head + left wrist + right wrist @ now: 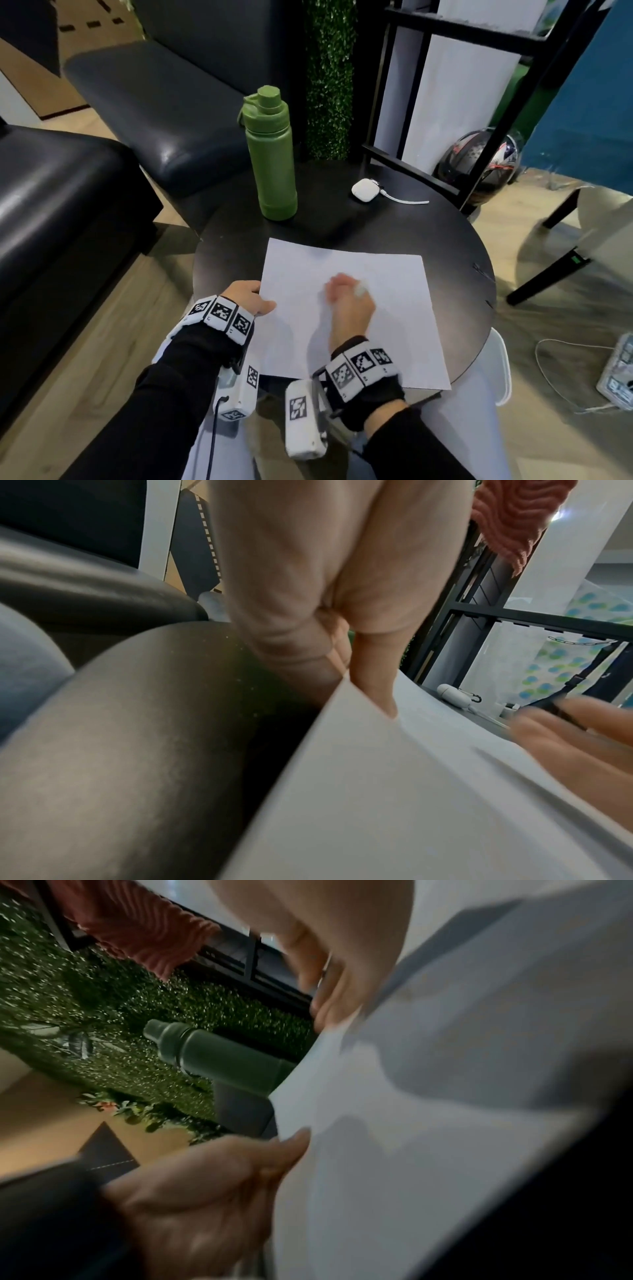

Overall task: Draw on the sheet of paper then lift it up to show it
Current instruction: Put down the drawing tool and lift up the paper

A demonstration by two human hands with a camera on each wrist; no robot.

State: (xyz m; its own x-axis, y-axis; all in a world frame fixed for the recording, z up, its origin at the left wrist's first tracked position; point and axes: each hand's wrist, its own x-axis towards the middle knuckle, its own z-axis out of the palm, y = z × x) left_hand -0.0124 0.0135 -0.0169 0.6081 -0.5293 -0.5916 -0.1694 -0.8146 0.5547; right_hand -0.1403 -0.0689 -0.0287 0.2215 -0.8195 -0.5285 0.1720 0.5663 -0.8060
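A blank white sheet of paper [394, 325] lies on the round black table [342, 212]. My left hand [262, 301] pinches its left edge, thumb on top; in the left wrist view the thumb [373, 685] presses the paper [377, 791] and the fingers curl below the edge. My right hand [346, 294] sits blurred over the middle of the sheet, fingers curled round a pen whose white end [360, 290] sticks out. In the right wrist view the sheet [445, 1096] fills the right side, with my left hand [212, 1183] at its edge.
A tall green bottle [272, 161] stands at the table's back left. A white earbud case [364, 190] with a cable lies at the back right. Dark sofas [154, 102] are to the left, a black metal frame [387, 150] and a helmet [476, 161] behind.
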